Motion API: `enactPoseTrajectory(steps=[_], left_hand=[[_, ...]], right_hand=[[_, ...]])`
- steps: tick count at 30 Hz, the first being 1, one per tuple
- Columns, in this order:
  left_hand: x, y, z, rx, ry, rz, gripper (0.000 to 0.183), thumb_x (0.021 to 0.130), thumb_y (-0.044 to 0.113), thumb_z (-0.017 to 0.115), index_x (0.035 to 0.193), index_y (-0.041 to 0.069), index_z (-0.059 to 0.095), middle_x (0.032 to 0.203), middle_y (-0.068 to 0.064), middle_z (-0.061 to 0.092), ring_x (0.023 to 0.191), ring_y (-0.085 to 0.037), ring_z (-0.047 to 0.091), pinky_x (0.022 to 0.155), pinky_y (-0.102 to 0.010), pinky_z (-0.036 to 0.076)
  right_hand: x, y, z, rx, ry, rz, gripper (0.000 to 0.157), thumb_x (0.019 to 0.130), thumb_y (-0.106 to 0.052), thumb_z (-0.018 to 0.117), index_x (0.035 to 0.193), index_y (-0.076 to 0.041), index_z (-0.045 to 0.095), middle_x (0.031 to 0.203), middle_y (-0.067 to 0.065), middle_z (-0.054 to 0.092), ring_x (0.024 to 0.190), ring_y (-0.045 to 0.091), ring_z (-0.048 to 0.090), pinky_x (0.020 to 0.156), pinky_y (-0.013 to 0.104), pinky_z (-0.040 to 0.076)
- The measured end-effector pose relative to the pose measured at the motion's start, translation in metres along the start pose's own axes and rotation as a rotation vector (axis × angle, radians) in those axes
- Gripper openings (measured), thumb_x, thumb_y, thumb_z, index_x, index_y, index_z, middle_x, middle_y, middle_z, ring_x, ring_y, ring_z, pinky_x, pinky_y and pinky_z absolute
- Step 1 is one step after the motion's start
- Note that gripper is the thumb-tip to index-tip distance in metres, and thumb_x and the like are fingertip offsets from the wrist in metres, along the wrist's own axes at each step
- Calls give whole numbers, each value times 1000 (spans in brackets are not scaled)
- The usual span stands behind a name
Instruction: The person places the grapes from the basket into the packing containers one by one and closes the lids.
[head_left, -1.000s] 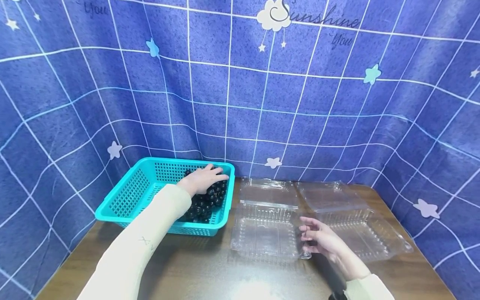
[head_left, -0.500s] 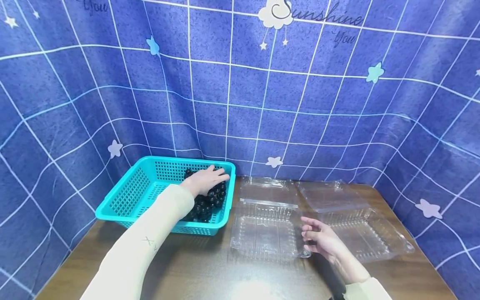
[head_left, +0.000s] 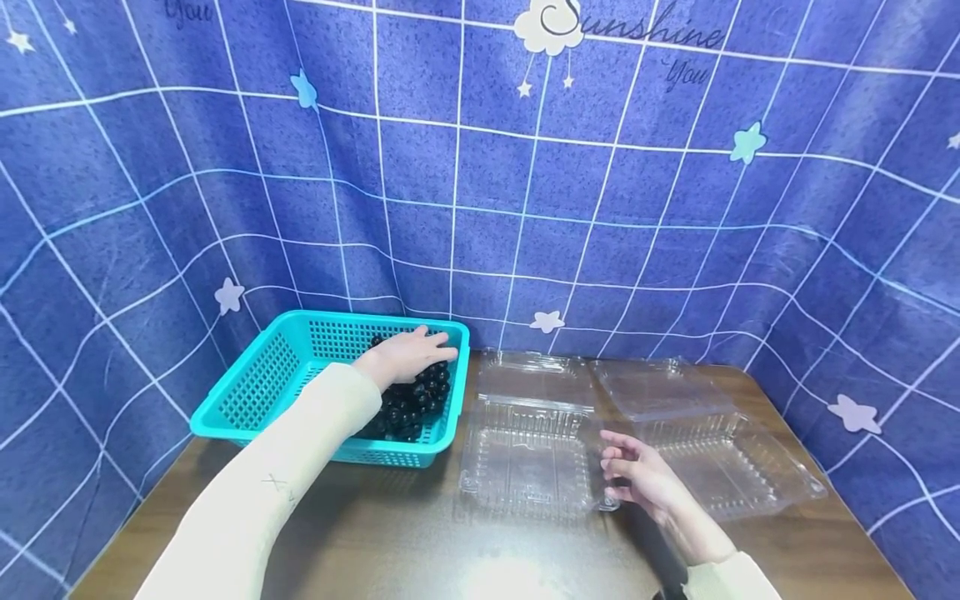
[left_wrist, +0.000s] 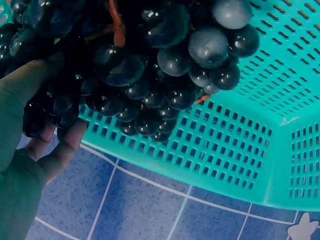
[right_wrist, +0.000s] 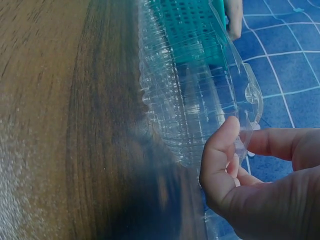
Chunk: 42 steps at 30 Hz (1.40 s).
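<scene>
My left hand (head_left: 405, 357) reaches into the turquoise basket (head_left: 262, 383), onto a heap of dark grapes (head_left: 416, 404) at its right end. In the left wrist view the thumb and fingers (left_wrist: 67, 145) curl round some of the grapes (left_wrist: 120, 65), whose brown stems show. My right hand (head_left: 648, 483) is at the right edge of the left clear plastic clamshell box (head_left: 528, 467), which lies open. In the right wrist view its thumb and index finger (right_wrist: 275, 142) come round the rim of the box (right_wrist: 195, 100); the exact contact is hard to see through the plastic.
A second open clear clamshell box (head_left: 712, 475) lies to the right. Both lids are folded back toward the blue curtain (head_left: 480, 208) behind the wooden table (head_left: 405, 533). The basket stands left of the boxes, close to the curtain.
Little differs. My left hand has shifted only slightly over the grapes, and my right hand keeps its place at the box edge. The head view has tilted a touch.
</scene>
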<state>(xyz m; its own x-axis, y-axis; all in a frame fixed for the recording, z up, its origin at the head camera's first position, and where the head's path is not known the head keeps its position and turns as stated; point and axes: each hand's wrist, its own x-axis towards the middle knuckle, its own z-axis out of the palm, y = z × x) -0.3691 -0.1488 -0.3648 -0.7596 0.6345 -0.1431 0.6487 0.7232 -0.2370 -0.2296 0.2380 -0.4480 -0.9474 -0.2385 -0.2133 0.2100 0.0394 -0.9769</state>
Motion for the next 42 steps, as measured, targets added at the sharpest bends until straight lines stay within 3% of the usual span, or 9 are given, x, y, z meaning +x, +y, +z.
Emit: enactPoseTrajectory(steps=[3, 8, 11, 15, 23, 34, 42], left_hand=[[-4, -3, -1, 29, 18, 17, 65, 85, -8, 59, 138, 26, 41, 150, -11, 34, 131, -46, 35, 86, -48, 52], [-11, -7, -2, 66, 114, 25, 59, 81, -3, 67, 128, 24, 45, 143, -11, 40, 121, -44, 47, 73, -43, 55], [-17, -9, -6, 61, 152, 18, 58, 80, 2, 70, 127, 23, 45, 142, -13, 41, 118, -44, 49, 76, -46, 55], [-23, -14, -6, 38, 175, 5, 64, 78, 8, 75, 132, 21, 44, 142, -16, 41, 119, -48, 48, 83, -52, 52], [-26, -19, -7, 32, 225, 10, 60, 78, 13, 76, 131, 15, 47, 135, -17, 47, 113, -46, 53, 85, -50, 52], [-34, -20, -15, 97, 274, 19, 61, 73, 22, 81, 124, 17, 48, 132, -16, 50, 102, -39, 60, 80, -43, 54], [-40, -19, -22, 103, 292, 23, 57, 74, 20, 81, 121, 16, 49, 125, -16, 53, 101, -37, 59, 78, -43, 54]], right_hand=[[0, 0, 0, 1, 1, 3, 67, 84, 6, 49, 144, 6, 18, 96, -1, 48, 77, 9, 51, 65, 25, 53], [0, 0, 0, 3, 2, -3, 67, 85, 6, 50, 144, 6, 18, 95, -1, 49, 77, 9, 51, 65, 25, 53], [0, 0, 1, 4, 8, -8, 66, 85, 5, 50, 144, 6, 19, 96, 0, 49, 77, 9, 51, 64, 25, 53], [0, 1, 1, 5, 15, -7, 66, 85, 6, 50, 144, 6, 20, 96, 0, 49, 77, 9, 51, 64, 25, 53], [0, 1, 1, 3, 29, -2, 66, 85, 6, 50, 144, 6, 21, 97, 1, 50, 77, 9, 52, 65, 26, 53], [-3, 1, 3, 16, 11, 1, 66, 85, 5, 49, 144, 6, 18, 93, -1, 50, 77, 10, 51, 66, 26, 53], [-2, 3, 2, 33, 4, -14, 67, 86, 2, 52, 144, 7, 18, 89, -2, 53, 75, 11, 51, 67, 27, 53]])
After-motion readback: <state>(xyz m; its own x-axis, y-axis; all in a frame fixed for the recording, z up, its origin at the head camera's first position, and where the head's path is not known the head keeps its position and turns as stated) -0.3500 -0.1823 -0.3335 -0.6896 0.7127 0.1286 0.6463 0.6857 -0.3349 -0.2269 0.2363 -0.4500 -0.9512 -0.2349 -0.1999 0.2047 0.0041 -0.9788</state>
